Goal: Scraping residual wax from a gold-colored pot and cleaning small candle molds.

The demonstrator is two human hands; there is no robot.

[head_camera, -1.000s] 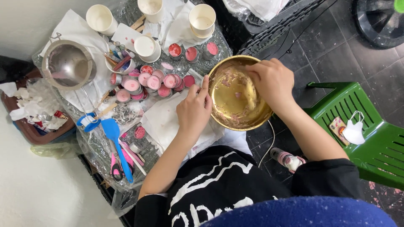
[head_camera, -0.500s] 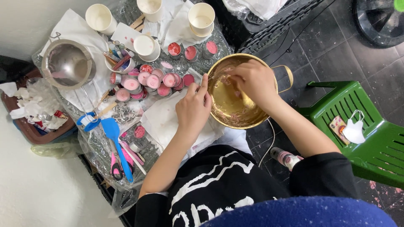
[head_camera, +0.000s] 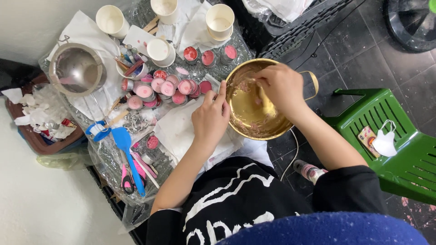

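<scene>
Two bare hands at a gold bowl (head_camera: pixel 254 119) off the table edge, left hand (head_camera: pixel 210 119) gripping its rim, right hand (head_camera: pixel 280 86) inside, fingers pinched together, pink-filled tins (head_camera: pixel 164 86) clustered beside, blue spatula (head_camera: pixel 126 147) nearby

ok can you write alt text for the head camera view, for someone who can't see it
Seen from above, a person's right hand reaches inside a gold metal bowl while the left hand steadies its rim. To the left, a cluttered table holds small pink-filled tins, paper cups and a blue spatula.
</scene>
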